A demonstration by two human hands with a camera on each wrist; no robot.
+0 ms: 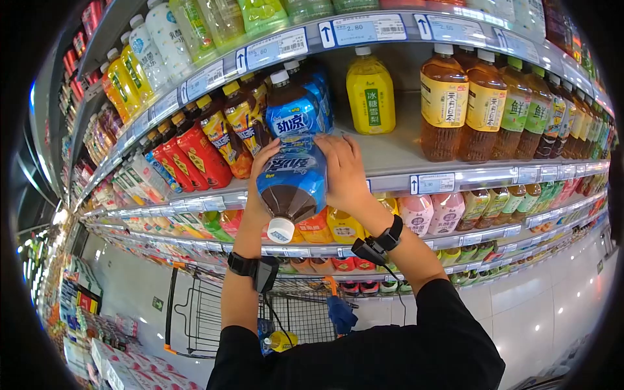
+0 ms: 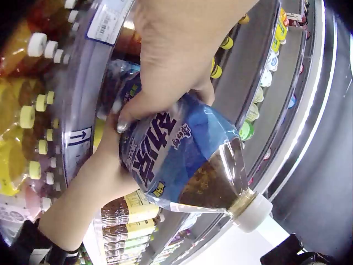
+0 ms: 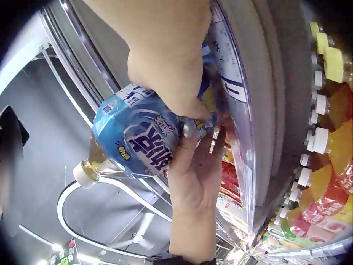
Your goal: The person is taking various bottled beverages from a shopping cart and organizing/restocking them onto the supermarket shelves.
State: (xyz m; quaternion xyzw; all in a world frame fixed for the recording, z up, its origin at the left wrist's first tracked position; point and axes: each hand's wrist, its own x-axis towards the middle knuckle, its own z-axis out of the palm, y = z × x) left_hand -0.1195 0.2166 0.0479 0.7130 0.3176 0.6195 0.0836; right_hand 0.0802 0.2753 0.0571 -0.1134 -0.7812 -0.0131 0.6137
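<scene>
A large blue-labelled bottle of dark drink (image 1: 294, 179) is held between both hands at the shelf front, its white cap tilted down toward the person. The left hand (image 1: 263, 170) grips its left side and the right hand (image 1: 342, 168) its right side. In the left wrist view the left hand (image 2: 171, 61) and its thumb lie over the bottle (image 2: 176, 149). In the right wrist view the right hand (image 3: 171, 72) wraps the bottle (image 3: 138, 135), the left hand (image 3: 193, 176) opposite. Upright bottles with the same blue label (image 1: 288, 110) stand directly behind.
A yellow bottle (image 1: 370, 94) stands to the right on the same shelf, with amber tea bottles (image 1: 443, 107) farther right. Orange-and-dark bottles (image 1: 224, 130) stand left. The shelf edge (image 1: 474, 175) carries price tags. A wire shopping cart (image 1: 195, 318) with some items is below.
</scene>
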